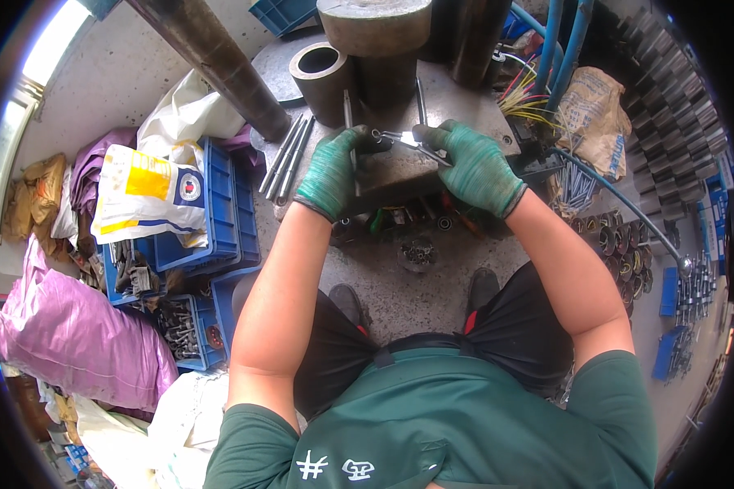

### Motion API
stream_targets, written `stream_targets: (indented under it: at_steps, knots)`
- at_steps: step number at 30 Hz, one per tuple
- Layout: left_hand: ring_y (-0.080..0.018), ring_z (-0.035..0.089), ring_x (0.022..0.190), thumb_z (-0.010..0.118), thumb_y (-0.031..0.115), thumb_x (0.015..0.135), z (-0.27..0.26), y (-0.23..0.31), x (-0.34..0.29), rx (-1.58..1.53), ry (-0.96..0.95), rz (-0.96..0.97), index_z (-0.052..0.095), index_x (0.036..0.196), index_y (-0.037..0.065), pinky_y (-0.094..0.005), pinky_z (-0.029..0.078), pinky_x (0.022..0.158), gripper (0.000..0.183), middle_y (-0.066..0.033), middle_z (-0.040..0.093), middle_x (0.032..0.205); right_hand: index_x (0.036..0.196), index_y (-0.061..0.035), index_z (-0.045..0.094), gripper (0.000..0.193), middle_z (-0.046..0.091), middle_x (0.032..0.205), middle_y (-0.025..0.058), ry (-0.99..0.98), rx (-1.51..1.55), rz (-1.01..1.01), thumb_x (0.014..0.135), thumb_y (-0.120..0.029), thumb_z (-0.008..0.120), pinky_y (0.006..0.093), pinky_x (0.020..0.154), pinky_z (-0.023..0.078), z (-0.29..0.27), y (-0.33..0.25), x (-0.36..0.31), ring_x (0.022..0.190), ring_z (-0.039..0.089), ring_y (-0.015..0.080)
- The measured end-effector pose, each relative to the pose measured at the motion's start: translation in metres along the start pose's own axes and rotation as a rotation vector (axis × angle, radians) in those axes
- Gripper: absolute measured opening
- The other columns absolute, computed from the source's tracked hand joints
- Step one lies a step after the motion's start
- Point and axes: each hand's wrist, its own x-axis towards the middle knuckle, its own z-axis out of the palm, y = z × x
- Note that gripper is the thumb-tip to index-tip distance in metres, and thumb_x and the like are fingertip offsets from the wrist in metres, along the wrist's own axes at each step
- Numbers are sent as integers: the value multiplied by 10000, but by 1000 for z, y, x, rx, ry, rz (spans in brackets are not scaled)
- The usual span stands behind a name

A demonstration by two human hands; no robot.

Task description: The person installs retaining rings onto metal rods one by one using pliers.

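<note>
Both my hands wear green work gloves and meet over the front of a steel press table (457,106). My left hand (333,169) is closed round a slim metal rod (348,110) that sticks up past its fingers. Between my hands lies a short metal piece with a ring end (408,140). My right hand (475,165) pinches its other end, and the left fingertips are close to the ring. Another slim rod (421,102) rises beside my right fingertips; whether they touch it I cannot tell. Several similar rods (288,159) lie at the table's left edge.
A thick steel tube (320,77) stands behind my left hand, beside the press's round steel block (375,28). Blue crates (216,204) with metal parts and a white-yellow sack (151,196) are at left. Bolts (577,187), a blue hose (620,200) and stacked metal parts (628,253) are at right.
</note>
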Motion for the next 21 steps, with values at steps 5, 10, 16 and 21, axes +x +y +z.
stream_targets:
  at_steps: [5,10,16,21]
  knots:
    - [-162,643,739,599,240,1031,-3,-2,4,156,47,50,704,1169,45,-336,558,671,261,-81,746,981,1399,-120,680,583,708,1178,173,24,43,51,830,2,646,404,926,578,7,8,4,1052,711,345]
    - [-166,663,810,608,199,1027,-4,-1,4,215,53,90,693,1232,11,-348,570,737,290,-92,744,1002,1445,-107,655,602,760,1152,160,-57,329,236,846,-47,646,355,932,575,2,20,10,1001,737,256]
    - [-255,709,1096,596,112,996,-16,-5,7,739,79,391,667,1342,-30,-340,542,982,380,-202,754,1174,1474,-60,630,601,760,1076,49,-71,530,276,873,-64,661,280,863,554,-11,21,11,927,679,106]
    - [-250,707,1103,585,42,984,-8,-1,-6,658,10,378,684,1336,-10,-344,542,1008,369,-197,744,1209,1481,-60,625,615,725,1023,21,-167,532,273,868,-78,666,271,810,538,-23,21,12,868,636,87]
